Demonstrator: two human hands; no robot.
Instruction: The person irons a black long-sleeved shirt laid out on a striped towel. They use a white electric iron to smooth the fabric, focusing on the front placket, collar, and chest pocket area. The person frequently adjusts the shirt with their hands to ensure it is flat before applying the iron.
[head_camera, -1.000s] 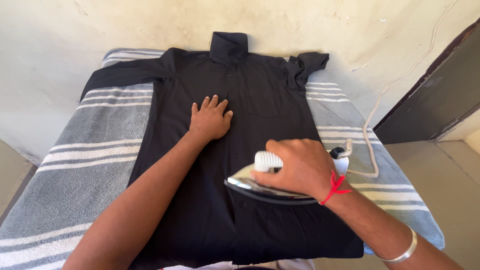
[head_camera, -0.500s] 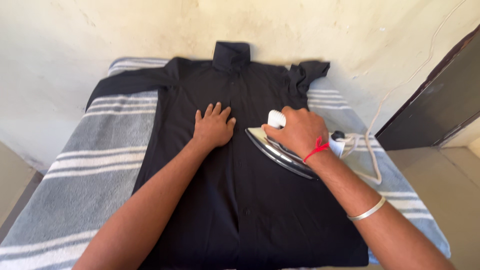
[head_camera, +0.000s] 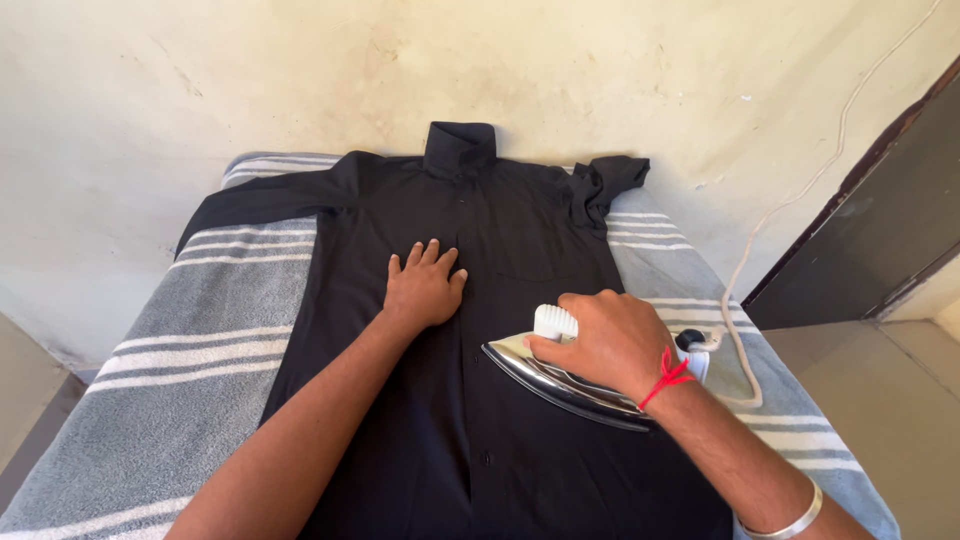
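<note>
Right hand closed around the white ribbed handle of an iron; fingers wrapped over the top, red thread at the wrist, metal bangle further up the forearm. The iron's shiny soleplate sits on the black shirt, on the panel right of the button line, tip pointing toward the left edge of the board. Left hand lies flat, fingers spread and slightly apart, palm down on the shirt's chest just left of the button line, holding nothing. The shirt lies face up along the middle of the board, collar at the far edge against the wall, one sleeve stretched toward the far left corner. A grey towel with white stripes covers the board under it. White cord trails from the iron's rear, over the board's right edge and up the wall.
</note>
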